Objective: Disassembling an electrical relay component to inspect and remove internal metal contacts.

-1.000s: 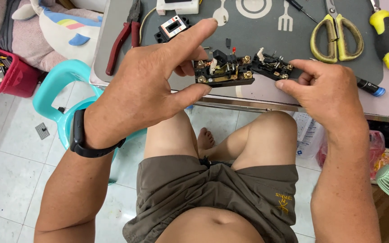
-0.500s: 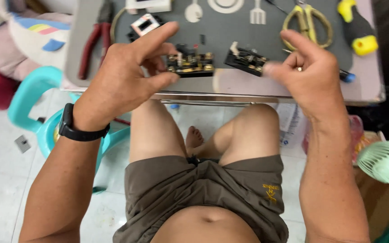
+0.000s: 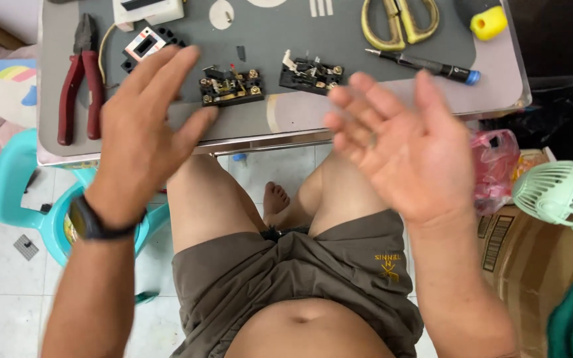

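Note:
Two small black electrical parts with brass screws lie apart on the grey table (image 3: 379,99): one part (image 3: 231,87) near the middle, the other part (image 3: 310,73) to its right. My left hand (image 3: 146,129) hovers open just left of the first part, fingers spread, a dark watch on the wrist. My right hand (image 3: 406,149) is open, palm turned up, in front of the table edge and below the second part. Neither hand holds anything.
On the table lie red-handled pliers (image 3: 77,79), a small black-and-white module (image 3: 144,48), yellow-handled scissors (image 3: 399,18), a black screwdriver with a blue tip (image 3: 426,65) and a yellow-capped tool (image 3: 487,21). A teal plastic stool (image 3: 18,192) stands left; a green fan (image 3: 555,192) and cardboard box (image 3: 532,252) right.
Both hands let go of the two black parts, which now rest on the table. The hands drew back toward me and opened, the right one turning palm up.

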